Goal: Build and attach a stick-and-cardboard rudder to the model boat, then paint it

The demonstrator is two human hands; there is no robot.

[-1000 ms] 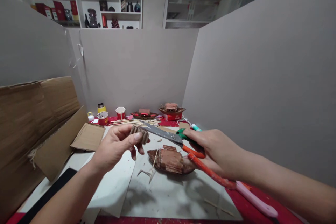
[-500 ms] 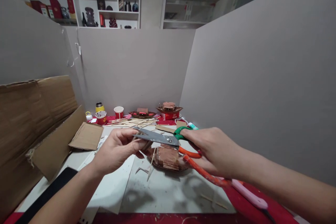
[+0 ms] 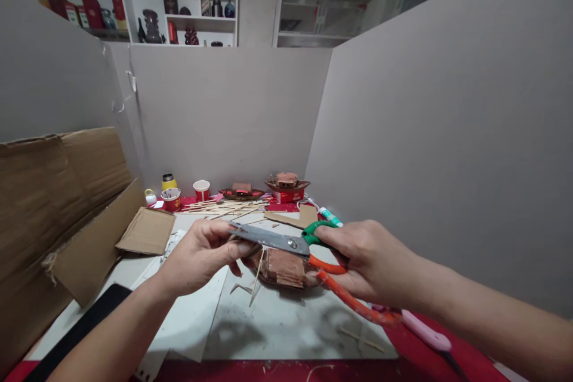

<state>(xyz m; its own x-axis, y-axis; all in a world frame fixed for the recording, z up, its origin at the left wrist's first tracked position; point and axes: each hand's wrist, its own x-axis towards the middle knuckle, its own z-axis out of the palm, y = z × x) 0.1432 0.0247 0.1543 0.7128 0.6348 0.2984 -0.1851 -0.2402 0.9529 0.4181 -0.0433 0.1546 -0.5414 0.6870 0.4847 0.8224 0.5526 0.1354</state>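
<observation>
Left hand [image 3: 201, 258]: grip holds brown piece [image 3: 254, 250] | Right hand [image 3: 363, 258]: grip holds scissors [image 3: 282, 241] | Sticks [image 3: 226, 207]: near far edge of bench [image 3: 250, 369]

The scissors [image 3: 292, 243] are grey, green and orange.

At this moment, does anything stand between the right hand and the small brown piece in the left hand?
Only the scissors, which the right hand holds and which partly cover the brown piece in this view.
</observation>
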